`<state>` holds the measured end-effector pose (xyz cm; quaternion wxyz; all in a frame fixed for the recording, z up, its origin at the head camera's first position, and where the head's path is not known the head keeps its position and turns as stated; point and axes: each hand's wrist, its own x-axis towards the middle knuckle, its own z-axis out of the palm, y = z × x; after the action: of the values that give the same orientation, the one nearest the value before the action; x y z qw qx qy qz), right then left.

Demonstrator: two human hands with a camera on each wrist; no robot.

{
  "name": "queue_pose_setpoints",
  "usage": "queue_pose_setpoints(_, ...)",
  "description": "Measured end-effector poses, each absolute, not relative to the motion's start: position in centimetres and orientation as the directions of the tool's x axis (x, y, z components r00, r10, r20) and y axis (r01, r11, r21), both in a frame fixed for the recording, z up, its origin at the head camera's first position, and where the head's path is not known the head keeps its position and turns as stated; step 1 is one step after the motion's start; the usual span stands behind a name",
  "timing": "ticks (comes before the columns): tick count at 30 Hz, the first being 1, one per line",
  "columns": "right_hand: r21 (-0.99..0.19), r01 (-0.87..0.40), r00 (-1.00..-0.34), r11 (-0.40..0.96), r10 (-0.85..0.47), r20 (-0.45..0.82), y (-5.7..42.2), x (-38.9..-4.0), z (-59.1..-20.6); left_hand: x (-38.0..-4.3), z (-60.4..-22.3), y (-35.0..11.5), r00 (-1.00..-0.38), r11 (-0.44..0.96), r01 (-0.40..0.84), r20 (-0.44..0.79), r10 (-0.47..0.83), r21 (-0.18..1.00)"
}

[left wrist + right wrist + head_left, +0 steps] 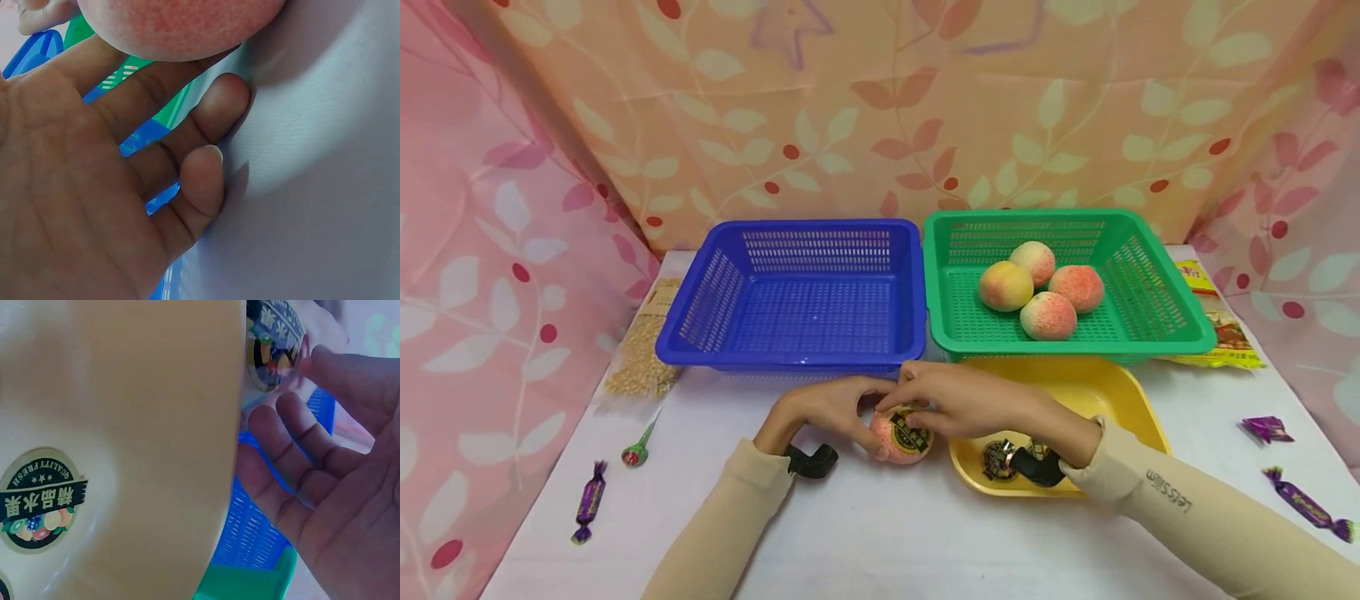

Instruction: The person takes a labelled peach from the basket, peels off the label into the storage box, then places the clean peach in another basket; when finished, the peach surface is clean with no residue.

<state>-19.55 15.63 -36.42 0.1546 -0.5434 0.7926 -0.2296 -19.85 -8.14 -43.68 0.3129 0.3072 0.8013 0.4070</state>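
A pink toy peach [895,454] sits at the white table's middle, just in front of the blue basket. My left hand [831,412] holds it from the left side, thumb near the front and fingers behind. On its upper face lies a round black-and-gold fruit sticker [910,435]. Curled over the peach from the right, my right hand [966,402] has its thumb on the sticker and its index fingertip beside the sticker's edge. In the right wrist view, the thumb touches that sticker's edge. More stickers [1000,460] lie in the yellow tray [1142,408], below my right forearm.
The blue basket [790,360] stands at the back left. Beside it, the green basket [1142,346] holds several peaches [1048,315]. A bag of grains [643,350], a lollipop [636,452] and a purple candy [591,502] lie left; purple candies [1307,504] and yellow packets [1228,337] lie right.
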Motion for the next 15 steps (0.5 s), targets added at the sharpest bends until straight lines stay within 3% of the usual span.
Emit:
queue_pose_setpoints(8, -0.499, -0.797, -0.407, 0.340, -0.913, 0.029, 15.4, -18.9, -37.1, -19.6, -43.8, -8.0, -0.600, 0.445, 0.221, -0.238, 0.764, 0.868)
queue_pose_setpoints(15, -0.594, -0.754, -0.411, 0.280, -0.907, 0.094, 16.2, -19.1, -36.1, -19.7, -43.7, -8.1, -0.605, 0.454, 0.222, -0.243, 0.758, 0.863)
